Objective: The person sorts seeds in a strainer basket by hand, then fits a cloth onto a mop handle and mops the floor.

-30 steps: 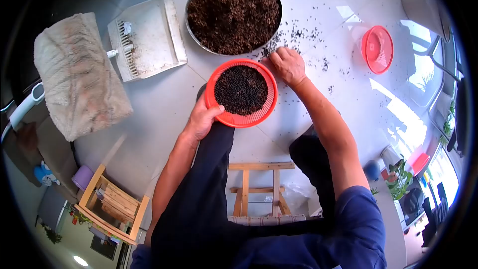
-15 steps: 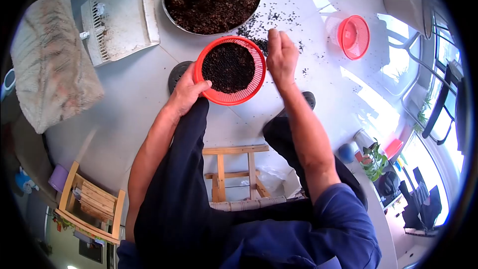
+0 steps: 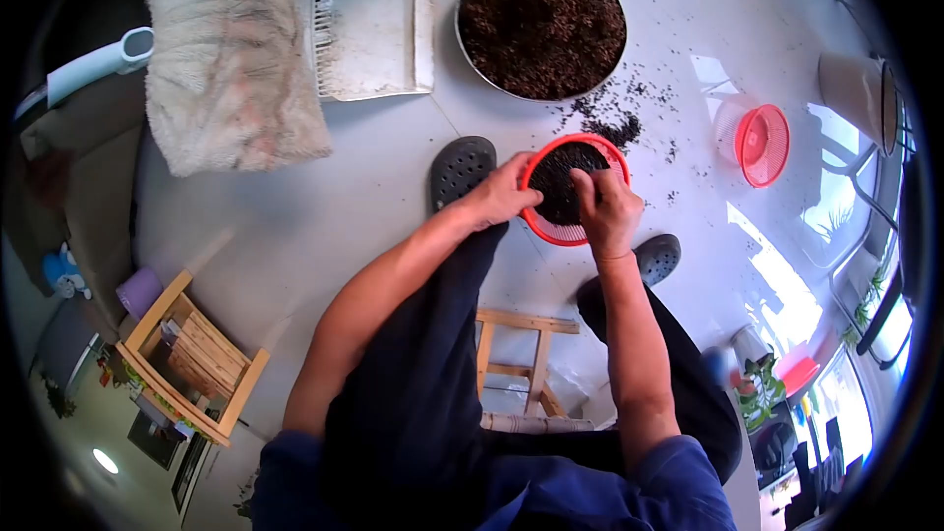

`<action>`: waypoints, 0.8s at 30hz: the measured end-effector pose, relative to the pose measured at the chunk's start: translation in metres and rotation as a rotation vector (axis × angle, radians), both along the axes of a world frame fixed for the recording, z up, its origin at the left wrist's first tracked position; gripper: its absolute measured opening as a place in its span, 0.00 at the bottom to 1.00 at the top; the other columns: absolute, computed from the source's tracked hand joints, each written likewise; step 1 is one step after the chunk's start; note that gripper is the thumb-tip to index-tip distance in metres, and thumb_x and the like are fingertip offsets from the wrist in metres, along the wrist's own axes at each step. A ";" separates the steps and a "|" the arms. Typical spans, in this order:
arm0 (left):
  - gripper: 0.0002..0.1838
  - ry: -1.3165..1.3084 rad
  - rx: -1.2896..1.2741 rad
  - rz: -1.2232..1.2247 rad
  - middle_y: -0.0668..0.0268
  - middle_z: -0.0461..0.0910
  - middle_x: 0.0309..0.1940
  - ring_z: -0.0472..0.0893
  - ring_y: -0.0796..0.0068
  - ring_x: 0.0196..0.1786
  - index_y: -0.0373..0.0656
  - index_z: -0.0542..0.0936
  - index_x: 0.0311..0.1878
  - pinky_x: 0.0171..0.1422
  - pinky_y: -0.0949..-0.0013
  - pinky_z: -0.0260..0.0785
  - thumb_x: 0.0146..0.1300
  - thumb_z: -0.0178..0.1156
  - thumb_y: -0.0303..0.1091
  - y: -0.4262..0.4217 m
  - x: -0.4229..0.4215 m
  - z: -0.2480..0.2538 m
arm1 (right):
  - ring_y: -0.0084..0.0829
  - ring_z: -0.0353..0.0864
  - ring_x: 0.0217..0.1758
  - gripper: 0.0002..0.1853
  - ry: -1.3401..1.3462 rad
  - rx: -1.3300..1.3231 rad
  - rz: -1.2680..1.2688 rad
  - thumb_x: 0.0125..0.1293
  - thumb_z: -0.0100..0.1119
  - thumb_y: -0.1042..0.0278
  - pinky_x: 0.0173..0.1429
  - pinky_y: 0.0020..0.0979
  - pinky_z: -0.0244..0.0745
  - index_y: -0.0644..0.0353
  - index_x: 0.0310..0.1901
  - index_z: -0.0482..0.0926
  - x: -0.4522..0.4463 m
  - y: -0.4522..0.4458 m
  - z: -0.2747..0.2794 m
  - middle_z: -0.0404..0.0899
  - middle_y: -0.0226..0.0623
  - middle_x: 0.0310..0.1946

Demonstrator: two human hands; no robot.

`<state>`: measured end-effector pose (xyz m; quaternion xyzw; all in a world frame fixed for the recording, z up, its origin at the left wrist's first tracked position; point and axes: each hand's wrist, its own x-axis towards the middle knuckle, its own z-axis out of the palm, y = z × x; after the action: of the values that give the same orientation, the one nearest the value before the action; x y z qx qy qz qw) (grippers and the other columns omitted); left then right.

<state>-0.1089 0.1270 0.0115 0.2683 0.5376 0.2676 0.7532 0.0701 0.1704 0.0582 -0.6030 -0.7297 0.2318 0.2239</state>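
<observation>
A red plastic basket (image 3: 559, 232) with slatted sides is held over the floor, near my knees. Small dark granules (image 3: 559, 192) fill much of it. My left hand (image 3: 503, 195) grips the basket's left rim, thumb over the edge. My right hand (image 3: 612, 214) is over the basket's right side, its fingers curled together at the granules; what is in them is hidden. Just beyond the basket, a heap of black granules (image 3: 615, 128) lies scattered on the floor. A round metal pan (image 3: 470, 63) of brown, crumbly material stands behind that.
Another red basket (image 3: 763, 146) lies tipped on the floor at right, near a pale bin (image 3: 854, 98). A white dustpan (image 3: 379, 29) and a fluffy mat (image 3: 231, 69) are at left. Wooden stool legs (image 3: 539, 374) show between my knees. Dark clogs (image 3: 462, 172) are on my feet.
My right hand has moved from the floor beside the granule heap into the basket. My left hand still holds the rim. The view has shifted, moving everything rightward and down.
</observation>
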 end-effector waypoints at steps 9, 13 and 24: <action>0.31 0.113 -0.021 -0.058 0.57 0.77 0.51 0.77 0.72 0.53 0.35 0.65 0.64 0.59 0.69 0.69 0.56 0.61 0.23 -0.009 0.005 -0.011 | 0.40 0.79 0.38 0.06 -0.002 0.043 0.140 0.55 0.64 0.74 0.45 0.36 0.74 0.57 0.36 0.80 0.006 -0.014 -0.004 0.80 0.35 0.31; 0.30 0.214 -0.041 -0.130 0.56 0.78 0.51 0.78 0.70 0.52 0.36 0.66 0.63 0.59 0.68 0.70 0.56 0.61 0.26 -0.008 0.005 -0.001 | 0.42 0.80 0.27 0.03 0.057 -0.103 -0.011 0.59 0.64 0.73 0.31 0.37 0.75 0.58 0.33 0.79 0.010 -0.028 -0.009 0.79 0.38 0.25; 0.32 0.468 0.223 -0.332 0.43 0.72 0.55 0.71 0.45 0.61 0.34 0.63 0.62 0.67 0.56 0.62 0.57 0.61 0.34 -0.022 0.010 -0.016 | 0.43 0.78 0.42 0.06 0.023 -0.104 0.117 0.55 0.59 0.79 0.43 0.39 0.75 0.60 0.35 0.78 0.020 -0.038 -0.012 0.77 0.41 0.38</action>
<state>-0.0986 0.1048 -0.0045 0.4879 0.6125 0.1291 0.6084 0.0901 0.1325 0.0465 -0.5673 -0.7481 0.2890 0.1869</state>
